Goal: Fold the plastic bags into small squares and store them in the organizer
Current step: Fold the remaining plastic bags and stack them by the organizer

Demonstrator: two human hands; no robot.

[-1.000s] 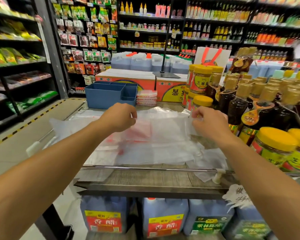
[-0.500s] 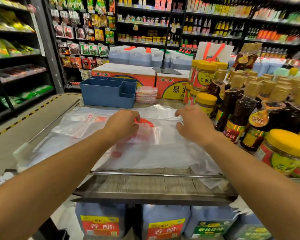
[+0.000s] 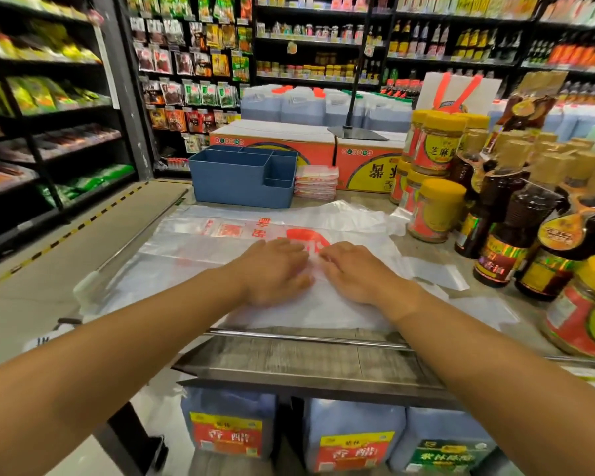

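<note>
A clear plastic bag [image 3: 220,242] with red print lies spread flat on the shelf top. My left hand [image 3: 275,269] and my right hand [image 3: 354,273] rest side by side on its middle, palms down, fingers straight, pressing the plastic. A blue organizer [image 3: 234,180] with several compartments stands behind the bag at the back of the shelf. A stack of folded bags [image 3: 316,182] sits just right of the organizer.
Yellow-lidded jars [image 3: 433,211] and dark sauce bottles [image 3: 505,235] crowd the right side of the shelf. Orange cartons [image 3: 364,156] stand behind. A metal rail [image 3: 306,338] runs along the front edge. Large jugs [image 3: 354,438] sit below. An aisle floor lies to the left.
Both hands let go of the bag's far edge and came toward me and together, laying flat on the bag. The bag now lies smoother and spread further left.
</note>
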